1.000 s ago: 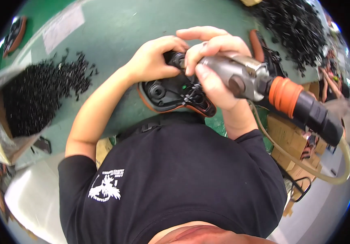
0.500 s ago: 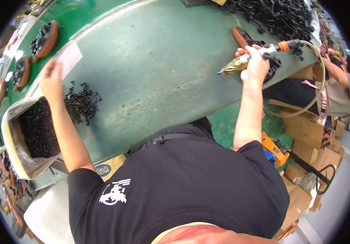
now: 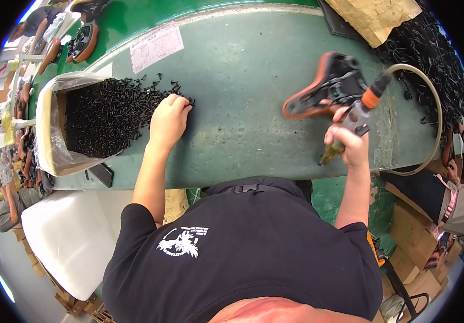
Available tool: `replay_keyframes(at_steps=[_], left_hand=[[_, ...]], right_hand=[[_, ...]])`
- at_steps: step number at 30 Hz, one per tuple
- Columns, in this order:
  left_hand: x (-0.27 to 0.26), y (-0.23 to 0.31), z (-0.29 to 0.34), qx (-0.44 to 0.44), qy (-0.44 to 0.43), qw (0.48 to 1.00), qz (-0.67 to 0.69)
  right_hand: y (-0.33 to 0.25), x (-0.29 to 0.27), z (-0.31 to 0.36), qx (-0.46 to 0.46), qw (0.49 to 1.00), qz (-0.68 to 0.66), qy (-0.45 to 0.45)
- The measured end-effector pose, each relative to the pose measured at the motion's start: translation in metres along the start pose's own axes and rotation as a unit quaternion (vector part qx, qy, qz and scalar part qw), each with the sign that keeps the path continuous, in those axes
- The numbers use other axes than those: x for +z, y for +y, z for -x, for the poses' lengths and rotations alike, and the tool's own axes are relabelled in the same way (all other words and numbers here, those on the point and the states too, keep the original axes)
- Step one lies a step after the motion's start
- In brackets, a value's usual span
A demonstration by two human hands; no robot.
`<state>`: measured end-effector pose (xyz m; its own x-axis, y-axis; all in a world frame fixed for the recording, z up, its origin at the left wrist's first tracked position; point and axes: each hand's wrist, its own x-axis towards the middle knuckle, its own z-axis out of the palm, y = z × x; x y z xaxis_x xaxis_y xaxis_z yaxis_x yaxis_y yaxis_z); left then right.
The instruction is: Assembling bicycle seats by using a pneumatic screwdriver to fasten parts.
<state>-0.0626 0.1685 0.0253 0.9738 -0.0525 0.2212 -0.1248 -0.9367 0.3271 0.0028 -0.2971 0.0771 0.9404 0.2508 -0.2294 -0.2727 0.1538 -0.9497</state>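
My left hand (image 3: 168, 123) has its fingertips pinched together at the right edge of a spread of small black screws (image 3: 135, 99); a bit of black shows at the fingertips. The screws spill out of a plastic-lined box (image 3: 47, 126). My right hand (image 3: 353, 142) is wrapped around a powered screwdriver (image 3: 357, 114) with an orange ring and a hose, its tip pointing down toward me. Just beyond lies a brown-edged bicycle saddle (image 3: 302, 103), black underside up and smeared by motion. Some right fingers reach its edge; whether they grip it I cannot tell.
A heap of black parts (image 3: 426, 64) covers the far right, beside brown paper (image 3: 375, 19). A paper sheet (image 3: 156, 48) lies beyond the screws. The hose (image 3: 438, 107) loops over the right edge. More saddles (image 3: 84, 43) stand at the far left. Another person sits at right.
My view has turned. My left hand has come from beside the paper sheet to the screws. My right hand and screwdriver have come nearer to me, and the saddle has shifted away from the black heap.
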Motion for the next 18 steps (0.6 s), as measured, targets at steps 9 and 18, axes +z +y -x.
replay_keyframes(at_steps=[9,18], left_hand=[[-0.006,-0.009,0.005,0.072,0.009,0.997,0.026],[-0.001,0.074,-0.014,-0.076,0.04,0.77,0.632]], right_hand=[[-0.022,0.01,0.044,0.12,0.961,0.18,-0.172],[-0.083,0.037,0.05,-0.252,0.951,0.006,-0.177]])
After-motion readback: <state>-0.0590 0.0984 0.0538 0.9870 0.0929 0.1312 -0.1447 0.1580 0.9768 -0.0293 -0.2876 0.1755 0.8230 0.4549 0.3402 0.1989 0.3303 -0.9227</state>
